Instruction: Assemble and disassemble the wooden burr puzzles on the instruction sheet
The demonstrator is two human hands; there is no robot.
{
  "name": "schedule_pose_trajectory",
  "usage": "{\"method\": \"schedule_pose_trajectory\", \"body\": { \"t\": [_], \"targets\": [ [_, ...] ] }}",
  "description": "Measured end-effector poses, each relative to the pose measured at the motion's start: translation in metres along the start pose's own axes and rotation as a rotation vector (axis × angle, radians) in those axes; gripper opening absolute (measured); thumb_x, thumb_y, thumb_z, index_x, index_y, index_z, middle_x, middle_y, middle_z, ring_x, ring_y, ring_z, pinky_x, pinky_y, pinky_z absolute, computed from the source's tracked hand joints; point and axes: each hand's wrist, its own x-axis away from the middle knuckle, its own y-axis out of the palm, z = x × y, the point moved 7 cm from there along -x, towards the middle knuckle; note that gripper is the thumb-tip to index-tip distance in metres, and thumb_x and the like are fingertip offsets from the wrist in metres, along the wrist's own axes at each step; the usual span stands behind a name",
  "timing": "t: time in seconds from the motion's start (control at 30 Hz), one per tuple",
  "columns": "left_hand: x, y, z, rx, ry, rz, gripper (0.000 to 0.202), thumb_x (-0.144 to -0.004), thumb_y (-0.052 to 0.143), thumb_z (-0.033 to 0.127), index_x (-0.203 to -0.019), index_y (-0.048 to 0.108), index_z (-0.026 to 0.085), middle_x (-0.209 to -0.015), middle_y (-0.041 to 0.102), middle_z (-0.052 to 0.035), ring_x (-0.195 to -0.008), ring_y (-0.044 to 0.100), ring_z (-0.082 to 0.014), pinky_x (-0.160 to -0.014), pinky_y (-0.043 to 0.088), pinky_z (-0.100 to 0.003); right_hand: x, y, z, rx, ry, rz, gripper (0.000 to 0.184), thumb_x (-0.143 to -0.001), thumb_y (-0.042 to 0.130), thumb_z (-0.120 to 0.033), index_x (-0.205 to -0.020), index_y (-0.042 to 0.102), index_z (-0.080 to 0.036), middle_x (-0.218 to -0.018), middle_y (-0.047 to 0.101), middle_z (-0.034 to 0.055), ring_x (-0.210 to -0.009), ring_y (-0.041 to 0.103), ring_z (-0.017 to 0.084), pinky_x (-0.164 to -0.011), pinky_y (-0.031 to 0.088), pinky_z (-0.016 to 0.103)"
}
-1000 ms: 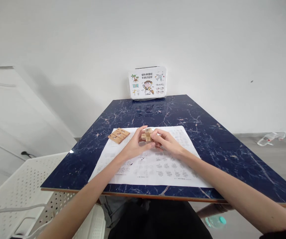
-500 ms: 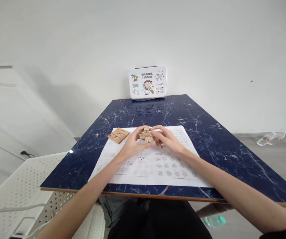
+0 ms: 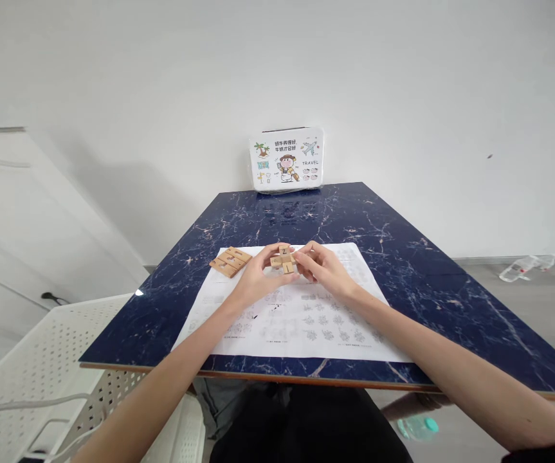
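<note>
Several light wooden pieces, some numbered 1 and 2, cross one another in a small wooden block puzzle (image 3: 285, 258) held above the sheet. My left hand (image 3: 260, 273) is closed around its left side, thumb below and fingers behind. On the right, my right hand (image 3: 323, 267) pinches the end of a piece with thumb and forefinger; its other fingers curl underneath. Beneath both hands lies a white printed sheet (image 3: 277, 328) with rows of small diagrams. More flat notched wooden pieces (image 3: 230, 262) rest side by side at the sheet's upper left corner.
A white case with cartoon prints (image 3: 287, 161) stands against the wall at the far end of the dark blue marbled table (image 3: 378, 238). A white perforated surface (image 3: 60, 347) with a cable is at the left. Plastic bottles (image 3: 518, 269) lie on the floor at the right.
The held puzzle has tilted slightly, and its numbered pieces sit a little differently. My right hand's fingers have shifted slightly around the right end. The loose pieces have not moved.
</note>
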Motion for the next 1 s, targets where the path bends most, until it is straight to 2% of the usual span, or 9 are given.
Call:
{"method": "schedule_pose_trajectory", "body": {
  "t": [0.17, 0.3, 0.47, 0.6, 0.8, 1.0],
  "targets": [
    [0.0, -0.002, 0.0, -0.021, -0.05, 0.009, 0.06, -0.078, 0.089, 0.036, -0.132, 0.065, 0.024, -0.131, 0.072, -0.0099, -0.12, 0.068, -0.0289, -0.104, 0.053, -0.043, 0.001, -0.001, 0.0, 0.065, -0.058, -0.009, 0.038, -0.099, 0.062, -0.06, -0.091, 0.056, -0.024, -0.068, 0.061, -0.0018, -0.056, 0.046, 0.013, -0.055, 0.033, 0.03],
    [0.001, -0.002, 0.0, -0.045, -0.04, 0.01, 0.059, -0.078, 0.088, 0.035, -0.131, 0.065, 0.024, -0.13, 0.073, -0.0093, -0.12, 0.068, -0.0291, -0.104, 0.053, -0.043, 0.001, 0.0, -0.002, 0.086, -0.071, -0.022, 0.037, -0.099, 0.062, -0.06, -0.092, 0.056, -0.024, -0.069, 0.062, -0.0015, -0.057, 0.048, 0.014, -0.056, 0.035, 0.031],
    [0.002, 0.0, 0.002, -0.052, 0.044, -0.01, 0.063, -0.079, 0.088, 0.034, -0.136, 0.062, 0.024, -0.138, 0.069, -0.0097, -0.127, 0.065, -0.0287, -0.109, 0.05, -0.042, 0.003, -0.001, -0.004, 0.085, -0.05, -0.016, 0.039, -0.097, 0.064, -0.062, -0.091, 0.055, -0.024, -0.069, 0.061, -0.0017, -0.055, 0.047, 0.013, -0.054, 0.035, 0.031],
    [0.002, 0.0, 0.003, -0.029, 0.049, -0.037, 0.065, -0.08, 0.087, 0.034, -0.139, 0.061, 0.025, -0.142, 0.067, -0.0097, -0.131, 0.063, -0.0291, -0.112, 0.047, -0.042, 0.005, 0.0, -0.006, 0.117, -0.095, -0.029, 0.038, -0.099, 0.061, -0.061, -0.092, 0.053, -0.025, -0.075, 0.065, 0.0004, -0.061, 0.053, 0.015, -0.056, 0.038, 0.031],
    [0.002, -0.001, 0.0, -0.034, -0.049, -0.033, 0.055, -0.083, 0.084, 0.037, -0.132, 0.066, 0.021, -0.126, 0.073, -0.0099, -0.117, 0.067, -0.0288, -0.104, 0.05, -0.043, 0.006, 0.002, -0.009, 0.174, -0.183, -0.047, 0.03, -0.103, 0.058, -0.054, -0.097, 0.054, -0.025, -0.089, 0.069, 0.0039, -0.078, 0.064, 0.019, -0.069, 0.047, 0.035],
    [0.0, 0.002, -0.006, 0.117, -0.052, -0.09, 0.052, -0.089, 0.078, 0.048, -0.13, 0.068, 0.018, -0.121, 0.074, -0.0126, -0.113, 0.068, -0.0297, -0.099, 0.051, -0.041, 0.006, 0.0, -0.014, 0.256, -0.252, -0.008, 0.022, -0.103, 0.06, -0.047, -0.107, 0.056, -0.026, -0.1, 0.072, 0.0063, -0.084, 0.067, 0.022, -0.075, 0.053, 0.039]
  ]
}}
